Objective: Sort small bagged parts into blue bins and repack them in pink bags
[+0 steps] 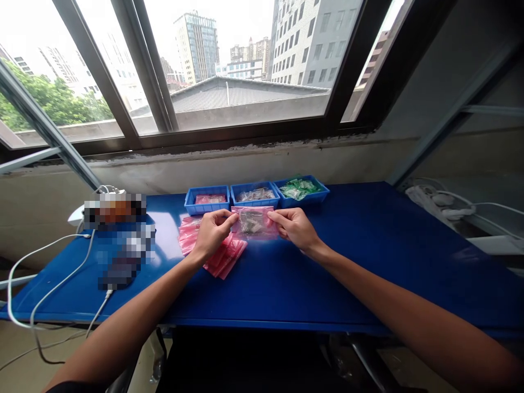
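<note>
Both hands hold one pink see-through bag [254,222] above the blue table [368,262]. My left hand [213,232] pinches its left top corner and my right hand [295,226] pinches its right edge. Small dark parts show inside the bag. A pile of empty pink bags [223,257] lies under and beside my left hand.
Three blue trays stand at the table's back: the left tray [207,199] with pink bags, the middle tray [254,195] with clear packets, the right tray [302,189] with green packets. Blurred devices [118,234] and white cables [49,289] lie at the left. A window sill runs behind.
</note>
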The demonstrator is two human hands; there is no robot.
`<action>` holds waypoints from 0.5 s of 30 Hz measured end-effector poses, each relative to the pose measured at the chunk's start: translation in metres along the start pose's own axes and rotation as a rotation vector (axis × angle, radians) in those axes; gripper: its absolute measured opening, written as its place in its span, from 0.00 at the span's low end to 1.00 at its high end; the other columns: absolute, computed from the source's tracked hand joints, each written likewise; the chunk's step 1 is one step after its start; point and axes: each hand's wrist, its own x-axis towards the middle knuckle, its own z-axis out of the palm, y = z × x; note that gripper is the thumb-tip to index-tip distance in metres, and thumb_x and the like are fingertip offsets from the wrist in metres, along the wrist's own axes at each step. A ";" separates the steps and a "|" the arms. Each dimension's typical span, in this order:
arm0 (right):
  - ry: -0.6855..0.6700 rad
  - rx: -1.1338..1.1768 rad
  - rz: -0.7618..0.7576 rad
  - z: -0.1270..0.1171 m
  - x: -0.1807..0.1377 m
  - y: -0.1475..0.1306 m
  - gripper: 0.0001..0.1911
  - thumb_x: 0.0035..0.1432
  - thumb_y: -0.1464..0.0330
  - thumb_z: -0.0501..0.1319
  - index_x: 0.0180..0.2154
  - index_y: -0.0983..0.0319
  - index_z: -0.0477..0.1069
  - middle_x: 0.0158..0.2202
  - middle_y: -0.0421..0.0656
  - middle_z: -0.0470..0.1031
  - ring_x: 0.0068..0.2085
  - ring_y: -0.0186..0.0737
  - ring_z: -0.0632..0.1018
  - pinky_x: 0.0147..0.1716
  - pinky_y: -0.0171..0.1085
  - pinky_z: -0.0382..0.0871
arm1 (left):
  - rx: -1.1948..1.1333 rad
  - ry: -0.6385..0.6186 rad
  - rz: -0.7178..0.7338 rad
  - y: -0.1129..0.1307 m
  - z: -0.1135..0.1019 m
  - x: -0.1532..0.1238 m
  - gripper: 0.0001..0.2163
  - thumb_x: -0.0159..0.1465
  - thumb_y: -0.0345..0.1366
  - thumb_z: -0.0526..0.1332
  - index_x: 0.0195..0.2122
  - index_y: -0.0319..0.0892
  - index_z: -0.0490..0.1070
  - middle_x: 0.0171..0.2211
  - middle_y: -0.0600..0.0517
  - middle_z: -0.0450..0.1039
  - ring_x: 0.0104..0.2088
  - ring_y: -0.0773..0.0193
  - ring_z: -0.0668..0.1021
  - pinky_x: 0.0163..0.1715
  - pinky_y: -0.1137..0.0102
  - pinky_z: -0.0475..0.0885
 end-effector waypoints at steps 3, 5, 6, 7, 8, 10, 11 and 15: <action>0.003 -0.003 0.008 0.000 0.001 0.000 0.27 0.54 0.45 0.69 0.23 0.63 0.76 0.11 0.33 0.56 0.14 0.28 0.57 0.14 0.32 0.49 | -0.020 -0.005 -0.033 0.000 -0.001 0.000 0.16 0.63 0.49 0.68 0.28 0.41 0.74 0.13 0.60 0.60 0.13 0.71 0.61 0.15 0.73 0.53; 0.018 -0.012 -0.008 0.001 0.000 -0.001 0.27 0.55 0.45 0.69 0.25 0.63 0.78 0.11 0.33 0.57 0.14 0.28 0.58 0.14 0.32 0.51 | -0.021 0.004 -0.028 0.001 0.000 -0.001 0.16 0.64 0.49 0.68 0.30 0.41 0.75 0.13 0.58 0.66 0.13 0.69 0.65 0.15 0.73 0.57; 0.025 -0.018 -0.021 0.001 -0.001 -0.002 0.27 0.56 0.46 0.69 0.25 0.64 0.79 0.11 0.33 0.58 0.14 0.28 0.59 0.14 0.33 0.52 | -0.020 0.009 -0.019 0.001 0.000 -0.001 0.16 0.65 0.48 0.67 0.30 0.40 0.75 0.16 0.55 0.71 0.14 0.68 0.68 0.16 0.72 0.60; 0.031 -0.023 -0.034 0.002 -0.001 -0.003 0.26 0.57 0.46 0.69 0.26 0.64 0.79 0.12 0.34 0.61 0.14 0.29 0.60 0.14 0.33 0.53 | -0.015 0.018 -0.003 0.001 0.000 -0.002 0.15 0.65 0.48 0.67 0.31 0.40 0.76 0.20 0.52 0.76 0.17 0.66 0.72 0.17 0.72 0.63; 0.034 -0.026 -0.045 0.002 -0.002 -0.004 0.25 0.57 0.47 0.69 0.26 0.64 0.79 0.13 0.36 0.65 0.15 0.30 0.63 0.15 0.33 0.55 | -0.004 0.031 0.026 0.001 0.001 -0.003 0.14 0.65 0.47 0.67 0.32 0.40 0.77 0.26 0.49 0.80 0.21 0.64 0.77 0.20 0.72 0.67; 0.043 -0.027 -0.088 0.003 -0.003 -0.004 0.22 0.58 0.49 0.70 0.30 0.64 0.82 0.20 0.42 0.76 0.18 0.33 0.71 0.17 0.34 0.62 | 0.042 0.075 0.125 0.000 0.001 -0.003 0.10 0.66 0.43 0.67 0.36 0.41 0.79 0.38 0.46 0.84 0.34 0.59 0.83 0.29 0.70 0.75; 0.051 -0.028 -0.122 0.004 -0.003 -0.003 0.20 0.57 0.51 0.70 0.34 0.63 0.84 0.26 0.45 0.81 0.20 0.35 0.74 0.18 0.34 0.67 | 0.069 0.099 0.184 -0.001 0.000 -0.004 0.08 0.67 0.40 0.66 0.39 0.41 0.80 0.42 0.46 0.84 0.41 0.57 0.84 0.35 0.69 0.78; 0.101 -0.032 -0.252 0.005 -0.003 -0.001 0.18 0.57 0.58 0.71 0.45 0.61 0.86 0.46 0.50 0.86 0.24 0.36 0.77 0.25 0.39 0.76 | 0.124 0.152 0.342 0.000 -0.002 -0.003 0.07 0.68 0.32 0.62 0.43 0.43 0.80 0.45 0.46 0.83 0.50 0.55 0.82 0.50 0.64 0.76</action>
